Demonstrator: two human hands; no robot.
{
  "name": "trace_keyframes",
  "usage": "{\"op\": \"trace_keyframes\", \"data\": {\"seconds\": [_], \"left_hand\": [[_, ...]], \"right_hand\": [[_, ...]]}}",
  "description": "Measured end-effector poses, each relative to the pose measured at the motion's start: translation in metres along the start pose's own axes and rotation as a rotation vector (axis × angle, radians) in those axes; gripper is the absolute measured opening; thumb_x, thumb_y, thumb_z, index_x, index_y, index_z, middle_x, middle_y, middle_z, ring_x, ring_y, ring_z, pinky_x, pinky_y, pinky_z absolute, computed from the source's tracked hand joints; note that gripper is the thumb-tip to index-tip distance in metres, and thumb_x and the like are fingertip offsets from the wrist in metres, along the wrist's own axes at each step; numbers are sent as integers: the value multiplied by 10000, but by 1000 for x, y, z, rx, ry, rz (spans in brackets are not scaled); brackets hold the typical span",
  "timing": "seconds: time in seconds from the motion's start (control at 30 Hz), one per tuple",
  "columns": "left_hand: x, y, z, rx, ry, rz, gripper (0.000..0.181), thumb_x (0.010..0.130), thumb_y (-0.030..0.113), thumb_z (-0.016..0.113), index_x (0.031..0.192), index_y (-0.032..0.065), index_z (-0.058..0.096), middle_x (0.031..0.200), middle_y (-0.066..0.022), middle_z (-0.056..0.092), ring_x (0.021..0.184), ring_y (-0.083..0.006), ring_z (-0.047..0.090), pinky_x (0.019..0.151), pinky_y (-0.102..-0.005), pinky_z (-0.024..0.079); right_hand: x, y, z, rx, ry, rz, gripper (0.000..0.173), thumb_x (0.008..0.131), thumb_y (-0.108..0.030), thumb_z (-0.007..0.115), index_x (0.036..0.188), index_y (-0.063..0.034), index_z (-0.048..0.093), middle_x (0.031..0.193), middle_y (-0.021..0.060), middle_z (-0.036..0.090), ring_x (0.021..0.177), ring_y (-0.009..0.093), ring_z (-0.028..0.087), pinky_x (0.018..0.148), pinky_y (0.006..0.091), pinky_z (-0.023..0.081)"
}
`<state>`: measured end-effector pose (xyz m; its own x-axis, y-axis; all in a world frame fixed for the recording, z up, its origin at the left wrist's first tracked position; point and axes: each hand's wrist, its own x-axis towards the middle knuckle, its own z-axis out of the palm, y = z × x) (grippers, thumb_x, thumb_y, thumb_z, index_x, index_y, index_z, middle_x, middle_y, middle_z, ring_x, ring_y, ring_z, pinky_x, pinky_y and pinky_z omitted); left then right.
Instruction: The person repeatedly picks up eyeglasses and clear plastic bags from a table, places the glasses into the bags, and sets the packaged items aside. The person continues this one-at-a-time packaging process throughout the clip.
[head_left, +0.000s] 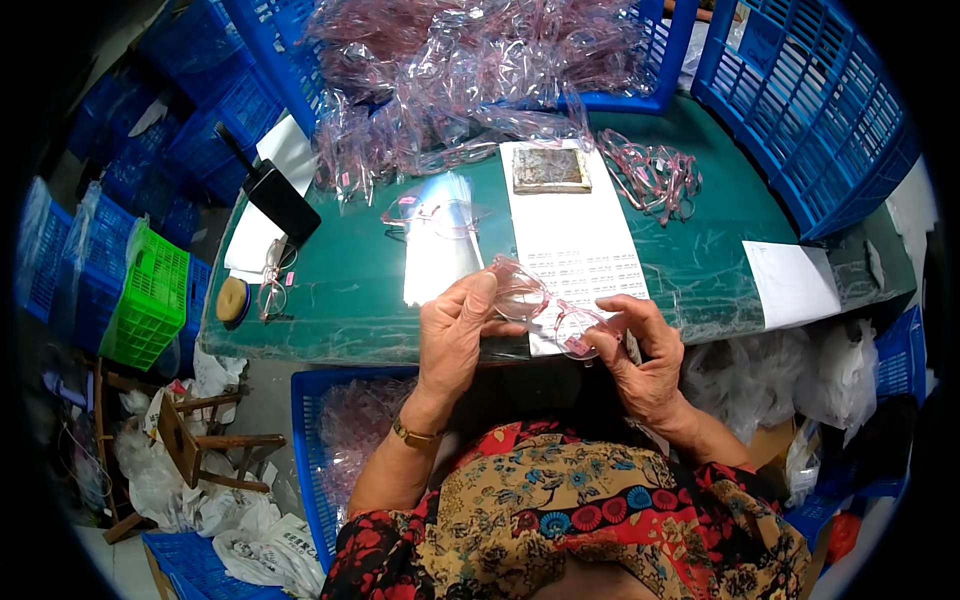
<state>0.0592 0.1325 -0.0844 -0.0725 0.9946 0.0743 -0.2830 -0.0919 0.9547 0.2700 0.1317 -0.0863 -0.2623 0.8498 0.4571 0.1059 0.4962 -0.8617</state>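
Observation:
A pair of pink clear-plastic eyeglasses (525, 300) is held between my two hands above the table's near edge. My left hand (459, 319) grips its left end between thumb and fingers. At the other end, by a lens with a small pink sticker, my right hand (637, 345) pinches the frame. Below the glasses lies a white sheet with rows of small printed labels (585, 262), a worn flat block (551, 169) on its far part. Another pair of pink glasses (431, 214) rests over a stack of clear sleeves (442, 262). Several unbagged pink frames (660, 176) lie tangled right of the sheet.
A blue crate (600, 101) of bagged pink glasses spills onto the green table (705, 277). Another blue crate (817, 127) stands right. At left are a black handheld radio (281, 199), glasses (274, 289) and a round sponge (232, 300). A wooden stool (180, 442) lies tipped below.

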Motion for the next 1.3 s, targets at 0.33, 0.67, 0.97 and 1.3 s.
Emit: {"op": "trace_keyframes", "data": {"seconds": [0.33,0.67,0.97,1.3], "left_hand": [[-13,-5,23,-258,-231,-190,505,1001,337,447,1313,-61,443,1175,-230,610,1053,-253,640,829,-329,572],[3,10,21,-379,-27,-172,443,937,292,594,1206,-51,516,1083,-218,636,1017,-303,648,807,-342,579],[-7,5,23,-443,-85,-299,428,931,302,602,1136,-69,546,970,-192,664,920,-287,680,761,-352,595],[-14,6,29,-466,-68,-239,328,953,249,573,1101,-44,566,931,-169,673,868,-248,685,758,-344,591]], "right_hand": [[-6,0,20,79,135,25,495,871,-46,676,1319,-11,470,753,50,673,671,27,569,583,173,420],[-3,2,30,21,73,-66,506,841,-6,689,1305,-21,488,750,70,678,666,73,619,574,207,459],[10,4,3,-293,-88,-398,689,692,-121,826,1297,-40,505,819,89,640,628,187,645,530,274,500],[15,-9,-3,-289,-89,-292,784,624,-180,867,1316,-75,512,868,73,592,735,182,602,597,290,517]]}}
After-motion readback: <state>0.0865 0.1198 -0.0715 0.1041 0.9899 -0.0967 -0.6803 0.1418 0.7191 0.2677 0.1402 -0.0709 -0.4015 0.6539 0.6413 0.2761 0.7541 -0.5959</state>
